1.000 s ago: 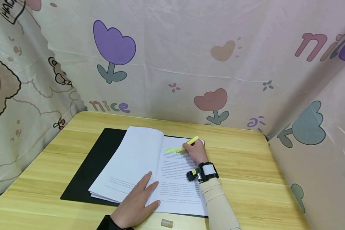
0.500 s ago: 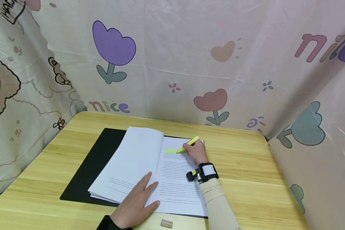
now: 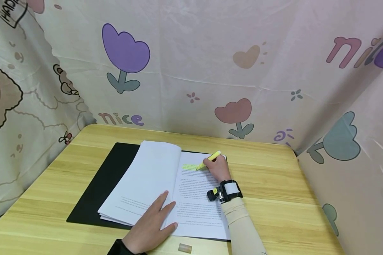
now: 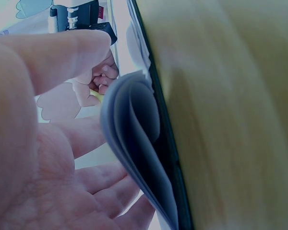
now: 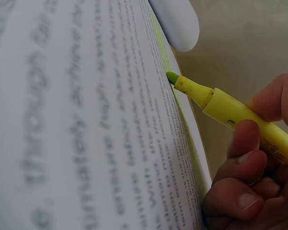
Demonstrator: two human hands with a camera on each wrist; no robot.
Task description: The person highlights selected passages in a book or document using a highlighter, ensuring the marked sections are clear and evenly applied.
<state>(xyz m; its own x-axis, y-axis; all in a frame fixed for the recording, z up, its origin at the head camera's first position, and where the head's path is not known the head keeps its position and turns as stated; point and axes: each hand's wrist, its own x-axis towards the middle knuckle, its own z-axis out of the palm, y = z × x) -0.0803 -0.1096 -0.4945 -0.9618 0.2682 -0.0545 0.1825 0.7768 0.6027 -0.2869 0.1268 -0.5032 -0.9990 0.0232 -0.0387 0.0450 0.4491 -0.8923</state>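
My right hand (image 3: 217,168) pinches a yellow highlighter (image 5: 240,111) between thumb and fingers, its green tip on the printed page (image 3: 199,198). Bright yellow-green marking (image 3: 190,166) covers several lines near the top of that page. With its fingers spread, my left hand (image 3: 151,224) rests over the fold and the lower part of the turned-over pages (image 3: 146,173). In the left wrist view those pages (image 4: 127,120) curl up in a loop beside the fingers. Under the stack lies a black folder (image 3: 99,191).
A small grey-brown block (image 3: 185,248) lies on the wooden table (image 3: 268,177) just in front of the folder. Patterned cloth (image 3: 191,63) hangs behind the table and along both sides. A strapped camera (image 3: 214,194) sits on the right wrist.
The highlighter tip has shifted very slightly to the right along the line. The left hand and the pages stay in place.
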